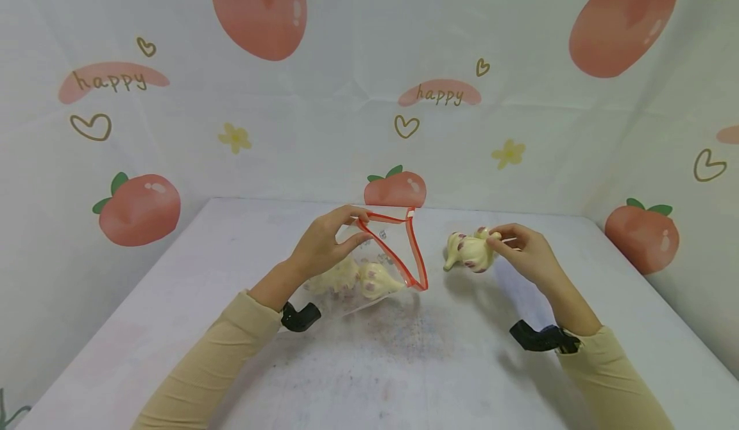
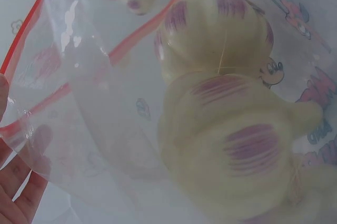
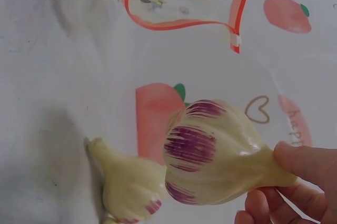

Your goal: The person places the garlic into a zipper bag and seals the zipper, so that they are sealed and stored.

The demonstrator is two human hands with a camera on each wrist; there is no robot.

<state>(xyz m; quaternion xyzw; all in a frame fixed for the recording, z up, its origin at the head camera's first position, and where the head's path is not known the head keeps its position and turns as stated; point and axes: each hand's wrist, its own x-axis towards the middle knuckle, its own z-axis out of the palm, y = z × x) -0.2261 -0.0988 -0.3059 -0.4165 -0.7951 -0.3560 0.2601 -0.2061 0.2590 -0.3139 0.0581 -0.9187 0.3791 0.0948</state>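
Observation:
My left hand [image 1: 329, 240] pinches the red-edged rim of a clear zip bag [image 2: 100, 103], with the mouth spread open toward the right. Inside the bag lie purple-streaked garlic bulbs [image 2: 226, 129], seen through the plastic; one garlic bulb [image 1: 376, 280] is close to the mouth. To the right, my right hand [image 1: 528, 253] holds another garlic bulb [image 3: 210, 155] by its stem, between thumb and fingers. Beside the held one, a further garlic bulb [image 3: 131, 187] lies on the table, partly overlapped by it in the head view.
The white table [image 1: 369, 378] extends around both hands. Behind it hangs a white cloth backdrop [image 1: 346, 96] printed with red fruit, hearts and flowers. A black wrist mount [image 1: 300, 318] sits on the left wrist and another black mount [image 1: 543, 338] on the right.

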